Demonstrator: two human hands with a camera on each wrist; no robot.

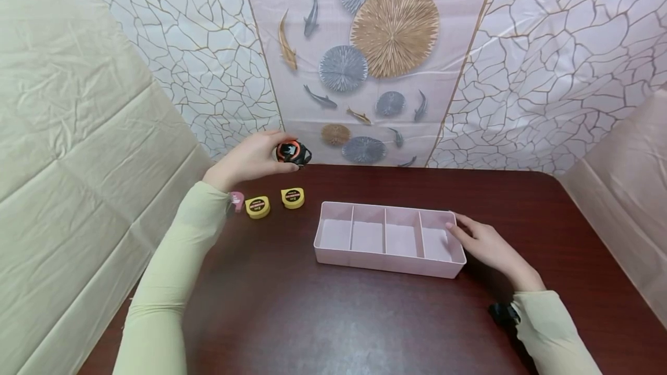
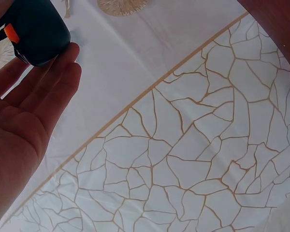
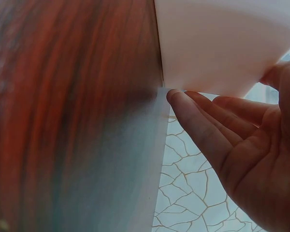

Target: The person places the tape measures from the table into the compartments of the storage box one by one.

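Raised above the back left of the table, my left hand (image 1: 260,155) grips a black and orange tape measure (image 1: 293,153) between thumb and fingers. In the left wrist view the dark case of that tape measure (image 2: 41,31) sits against the fingertips. My right hand (image 1: 484,245) holds the right end of a pink divided box (image 1: 391,264), thumb over the rim and fingers along the outside. The right wrist view shows the fingers (image 3: 203,125) against the box's end wall (image 3: 217,48). Its compartments hold nothing that I can see.
Two yellow tape measures (image 1: 257,207) lie left of the box. Beside them a pink item (image 1: 237,201) is partly hidden by my left sleeve. A patterned cloth (image 1: 208,62) hangs behind the dark table (image 1: 312,317), with cream cloth walls at both sides.
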